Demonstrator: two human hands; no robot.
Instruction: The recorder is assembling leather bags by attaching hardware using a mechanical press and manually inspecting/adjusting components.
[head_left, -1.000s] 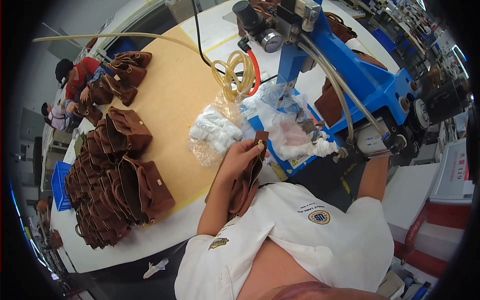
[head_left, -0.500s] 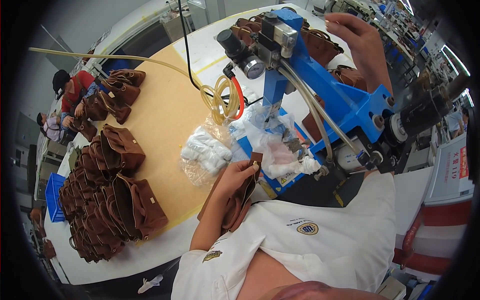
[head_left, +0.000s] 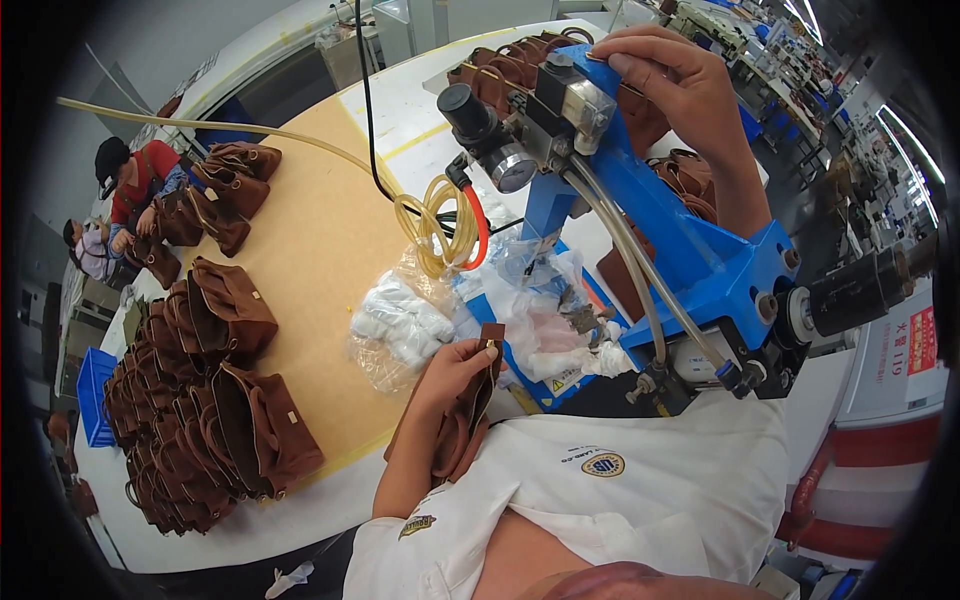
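Observation:
My left hand (head_left: 456,378) is closed on a brown leather handbag (head_left: 462,440), with the thumb on a strap end that bears a small gold-coloured fitting. The bag hangs against the front of my white shirt. My right hand (head_left: 685,90) is raised over the top of a blue pneumatic press (head_left: 650,190), its thumb and forefinger drawn together. Whatever small thing may lie between those fingertips is too small to name. The press stands between my two hands, its base partly wrapped in crumpled clear plastic and white tissue.
Many brown handbags (head_left: 265,430) stand along the table's left side; more bags (head_left: 685,180) sit behind the press. A bag of white padding (head_left: 405,325) and a coiled yellow hose (head_left: 440,225) lie mid-table. A blue crate (head_left: 96,395) and a person in red (head_left: 150,180) are at left.
My right hand has moved left and down to the top of the press, its fingers drawing together. My left hand still holds the handbag; the whole view has shifted slightly.

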